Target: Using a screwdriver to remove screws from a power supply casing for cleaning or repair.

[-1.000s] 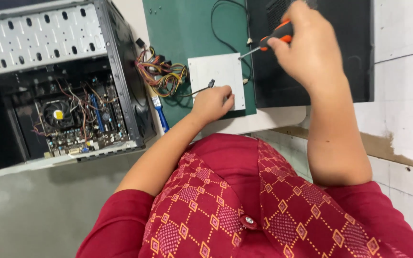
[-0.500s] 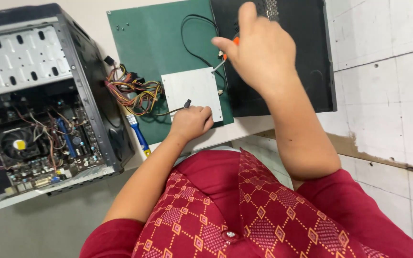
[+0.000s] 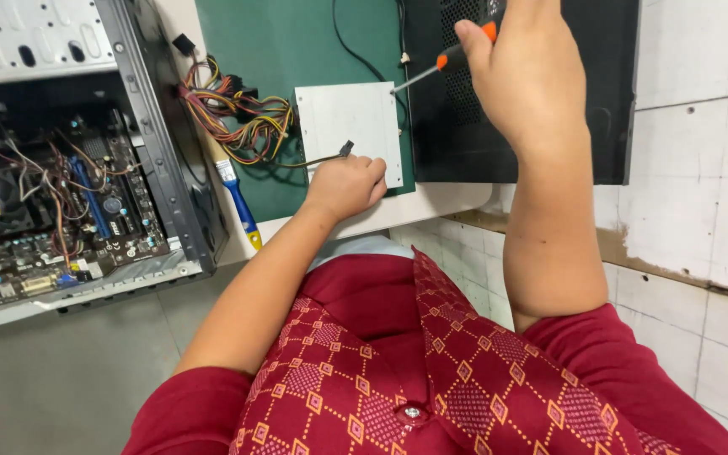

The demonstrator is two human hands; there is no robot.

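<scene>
I saw the right hand gripping the screwdriver, tip at the grey box's two o'clock corner, left hand clenched on its edge; screw work looked unfinished.

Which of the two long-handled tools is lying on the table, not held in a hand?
The paintbrush with the blue handle, lying beside the open computer case. The other one, the orange-and-black screwdriver, is held in the right hand.

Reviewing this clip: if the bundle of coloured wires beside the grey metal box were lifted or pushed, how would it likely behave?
The bundle of coloured wires would probably flop and sag, since its strands already lie in loose loops. It looks light, though tethered to the grey metal box, so it may tug back. One strand's black connector by the left hand would likely dangle.
</scene>
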